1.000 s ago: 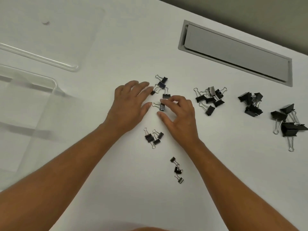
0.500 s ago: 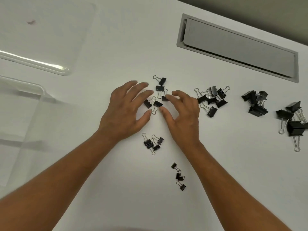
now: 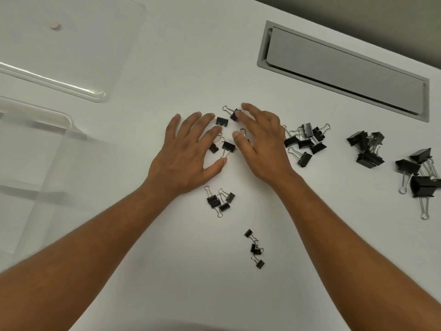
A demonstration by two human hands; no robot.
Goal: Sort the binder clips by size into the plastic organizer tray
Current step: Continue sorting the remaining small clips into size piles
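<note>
Black binder clips lie in groups on the white table. Between my hands sits a loose cluster of small clips (image 3: 228, 146). My left hand (image 3: 188, 151) rests flat with fingers spread, its fingertips touching that cluster. My right hand (image 3: 260, 142) is also spread, fingertips over a clip (image 3: 235, 115) at the cluster's far end. Neither hand grips anything. Two more small groups (image 3: 219, 200) (image 3: 255, 249) lie nearer me. Medium clips (image 3: 306, 142) sit right of my right hand, and large clips (image 3: 366, 149) (image 3: 422, 177) lie further right. The clear organizer tray (image 3: 35, 149) is at the left edge.
A clear plastic lid (image 3: 71, 51) lies at the far left beyond the tray. A grey cable hatch (image 3: 343, 70) is set into the table at the far right. The table's far edge runs behind it.
My right hand has opened and slid further away over the cluster, letting go of the clip it pinched. The small clips between my hands have spread apart. My left hand barely moved.
</note>
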